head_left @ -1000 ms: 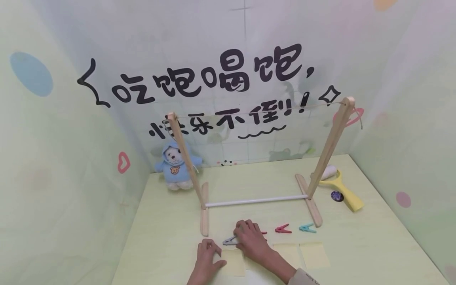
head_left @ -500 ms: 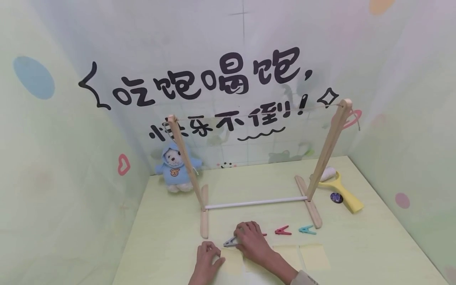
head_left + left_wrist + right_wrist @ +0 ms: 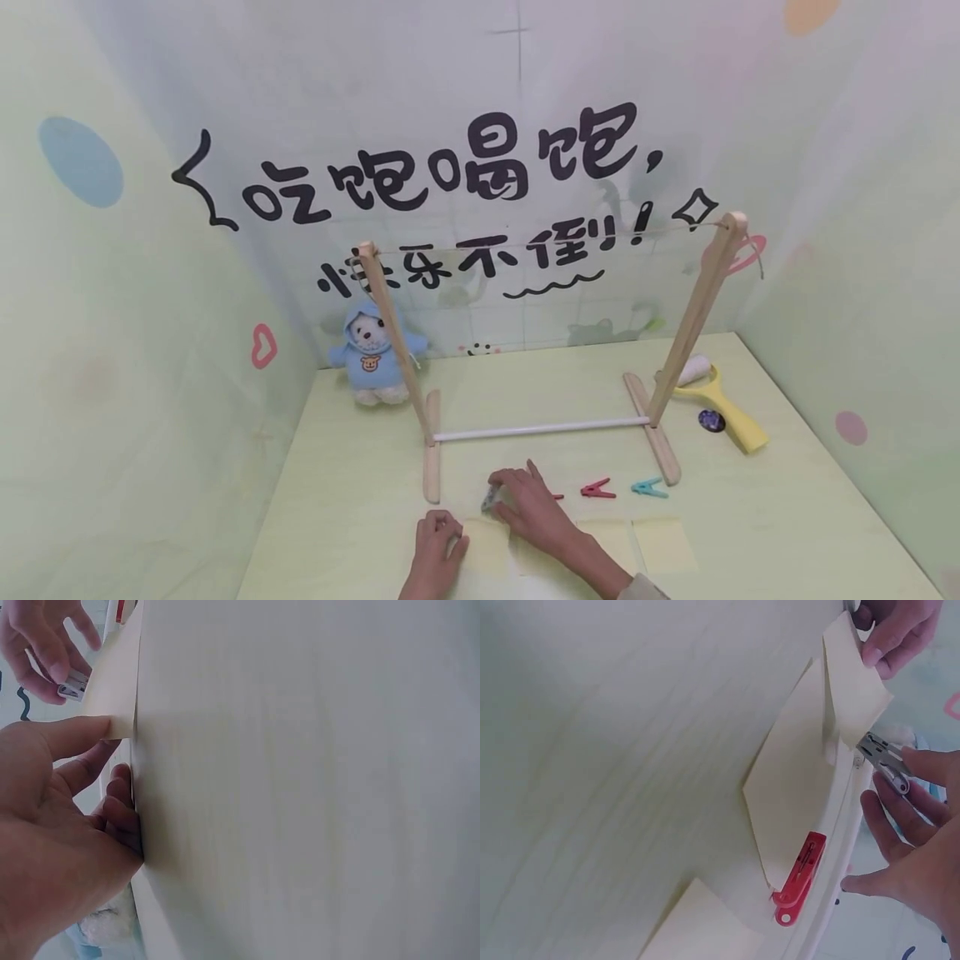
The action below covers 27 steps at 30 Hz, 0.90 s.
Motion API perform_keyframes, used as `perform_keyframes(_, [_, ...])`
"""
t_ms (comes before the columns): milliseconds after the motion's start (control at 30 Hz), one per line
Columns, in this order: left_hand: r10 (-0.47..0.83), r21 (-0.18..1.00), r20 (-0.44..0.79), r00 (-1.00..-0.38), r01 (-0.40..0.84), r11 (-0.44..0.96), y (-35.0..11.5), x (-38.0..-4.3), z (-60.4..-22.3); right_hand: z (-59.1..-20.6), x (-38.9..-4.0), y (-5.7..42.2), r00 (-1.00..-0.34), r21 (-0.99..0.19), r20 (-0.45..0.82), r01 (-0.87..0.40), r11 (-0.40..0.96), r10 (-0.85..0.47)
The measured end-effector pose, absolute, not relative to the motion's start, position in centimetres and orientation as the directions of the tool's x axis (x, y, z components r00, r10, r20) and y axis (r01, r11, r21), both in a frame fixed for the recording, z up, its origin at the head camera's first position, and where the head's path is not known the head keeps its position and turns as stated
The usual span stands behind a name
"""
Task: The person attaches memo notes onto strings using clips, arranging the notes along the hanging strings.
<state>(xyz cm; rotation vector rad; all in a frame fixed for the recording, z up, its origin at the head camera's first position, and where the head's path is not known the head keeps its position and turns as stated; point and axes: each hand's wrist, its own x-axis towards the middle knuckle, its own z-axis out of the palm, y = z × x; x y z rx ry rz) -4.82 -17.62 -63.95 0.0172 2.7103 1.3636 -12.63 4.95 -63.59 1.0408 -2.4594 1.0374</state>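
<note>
My left hand [image 3: 437,550] pinches the edge of a pale yellow paper note [image 3: 486,548]. In the left wrist view, its thumb lies on top of the paper [image 3: 116,682] and a finger is beneath. My right hand [image 3: 536,512] holds a grey clothes peg [image 3: 490,498] between thumb and fingers, just behind that note. The right wrist view shows the grey peg [image 3: 885,761] beside the raised note's [image 3: 855,682] corner; whether they touch I cannot tell. A red peg [image 3: 801,877] lies past a second note [image 3: 795,757], mostly hidden by my right hand in the head view.
Red [image 3: 597,489] and turquoise [image 3: 649,487] pegs lie to the right, with more yellow notes [image 3: 663,546] nearer. Behind stands a wooden frame [image 3: 697,317] with a string [image 3: 600,237] across its top and a white rod [image 3: 540,429] below. A plush toy [image 3: 375,362] and yellow peeler-like tool [image 3: 723,408] flank it.
My right hand has lifted and turned the grey peg, which lay flat on the table before. Its fingers have shifted their hold. My left hand has barely moved.
</note>
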Motion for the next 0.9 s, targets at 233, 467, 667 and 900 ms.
perform_keyframes(233, [0.055,0.798,-0.068,-0.996,-0.021,0.603,-17.5,-4.6,-63.9,-62.7,-13.6,5.4,-0.686,-0.553,0.544,-0.726,0.409,-0.483])
perform_keyframes(467, [0.030,0.817,-0.141,-0.990,-0.099,0.568,-17.6,-5.1,-62.1,-64.0,-16.5,6.5,-0.660,-0.587,0.610,-0.748,0.309,-0.439])
perform_keyframes(667, [-0.024,0.864,-0.065,-0.998,-0.068,0.499,-18.4,-6.7,-59.5,-51.1,-15.1,7.5,-0.673,-0.581,0.592,-0.738,0.344,-0.444])
perform_keyframes(900, [-0.011,0.858,0.145,-0.989,0.120,0.499,-18.6,-10.2,-52.1,-40.9,-15.9,8.8,-0.689,-0.620,0.578,-0.719,0.313,-0.438])
